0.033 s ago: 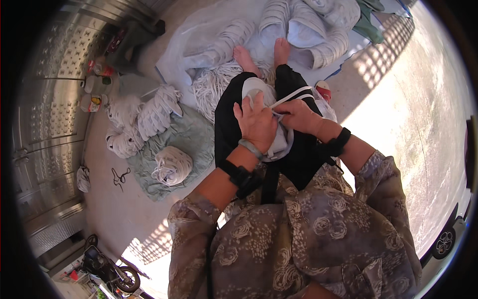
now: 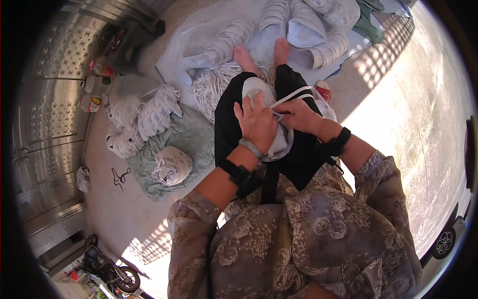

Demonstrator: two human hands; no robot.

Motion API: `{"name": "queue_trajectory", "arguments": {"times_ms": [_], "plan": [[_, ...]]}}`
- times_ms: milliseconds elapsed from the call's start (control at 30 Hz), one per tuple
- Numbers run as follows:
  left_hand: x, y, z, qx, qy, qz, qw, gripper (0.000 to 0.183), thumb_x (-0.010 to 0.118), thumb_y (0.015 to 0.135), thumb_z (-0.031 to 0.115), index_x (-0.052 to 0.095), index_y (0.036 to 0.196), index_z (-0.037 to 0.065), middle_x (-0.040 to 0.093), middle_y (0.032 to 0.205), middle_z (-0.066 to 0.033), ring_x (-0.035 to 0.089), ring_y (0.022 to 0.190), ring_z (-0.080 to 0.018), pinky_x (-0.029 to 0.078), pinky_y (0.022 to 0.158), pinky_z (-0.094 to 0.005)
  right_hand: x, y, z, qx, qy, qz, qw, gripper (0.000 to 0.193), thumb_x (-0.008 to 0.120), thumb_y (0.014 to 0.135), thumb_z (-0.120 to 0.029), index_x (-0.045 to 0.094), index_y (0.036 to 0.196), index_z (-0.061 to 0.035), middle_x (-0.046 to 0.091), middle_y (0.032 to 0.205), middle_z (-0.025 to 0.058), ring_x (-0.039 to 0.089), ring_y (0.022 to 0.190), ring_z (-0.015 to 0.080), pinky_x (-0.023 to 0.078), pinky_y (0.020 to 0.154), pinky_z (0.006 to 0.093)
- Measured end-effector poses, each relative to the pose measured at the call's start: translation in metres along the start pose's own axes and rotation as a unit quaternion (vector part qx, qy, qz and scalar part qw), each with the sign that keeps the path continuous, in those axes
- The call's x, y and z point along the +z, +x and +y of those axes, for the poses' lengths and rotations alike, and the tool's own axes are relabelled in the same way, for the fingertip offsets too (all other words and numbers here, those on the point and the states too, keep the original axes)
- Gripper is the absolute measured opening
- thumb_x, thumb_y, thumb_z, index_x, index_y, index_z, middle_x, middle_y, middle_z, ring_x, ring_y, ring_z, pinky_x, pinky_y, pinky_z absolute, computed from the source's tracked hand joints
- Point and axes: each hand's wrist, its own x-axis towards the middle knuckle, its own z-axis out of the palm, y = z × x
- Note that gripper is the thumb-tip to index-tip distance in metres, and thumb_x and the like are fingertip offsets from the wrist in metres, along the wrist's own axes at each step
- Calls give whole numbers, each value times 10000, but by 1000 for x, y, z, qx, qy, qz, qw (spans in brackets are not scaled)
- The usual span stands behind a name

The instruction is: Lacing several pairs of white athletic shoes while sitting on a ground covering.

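A white shoe upper (image 2: 252, 85) lies across my lap on black trousers, toe end pointing away from me. My left hand (image 2: 259, 123) holds it from the left, its fingers spread over the top and its thumb side near the eyelet area. From the right, my right hand (image 2: 301, 117) pinches a white shoelace (image 2: 294, 96) close to the left hand's thumb. A loop of that lace stretches up and right above the right hand. Both hands meet at the lace, and the fingertips there are partly hidden. Loose white laces (image 2: 211, 89) lie heaped beside my left leg.
Nested stacks of white shoe uppers (image 2: 323, 49) rest on a pale sheet (image 2: 174, 45) around my bare feet. At left, bundled uppers (image 2: 158, 112) and a round bundle (image 2: 172, 166) lie on a green cloth (image 2: 199, 132). Bottles (image 2: 93, 102) stand by the metal door (image 2: 50, 104); a motorcycle (image 2: 112, 269) is behind.
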Motion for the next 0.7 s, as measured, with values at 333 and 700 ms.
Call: {"name": "queue_trajectory", "arguments": {"times_ms": [333, 700], "plan": [[-21, 3, 13, -29, -11, -47, 998, 115, 584, 684, 96, 575, 757, 8, 407, 1261, -163, 369, 1136, -393, 276, 916, -555, 2, -16, -12, 108, 53, 51, 991, 349, 580, 645, -112, 560, 987, -43, 632, 780, 135, 619, 750, 286, 479, 683, 354], [-105, -218, -206, -456, 228, -255, 822, 188, 542, 745, 122, 599, 910, 53, 396, 1260, -65, 413, 1128, -301, 330, 877, -536, -6, -35, -11, 155, 35, 61, 985, 769, 701, 631, -246, 338, 1262, 1, 625, 897, 153, 618, 781, 253, 480, 737, 323]]}}
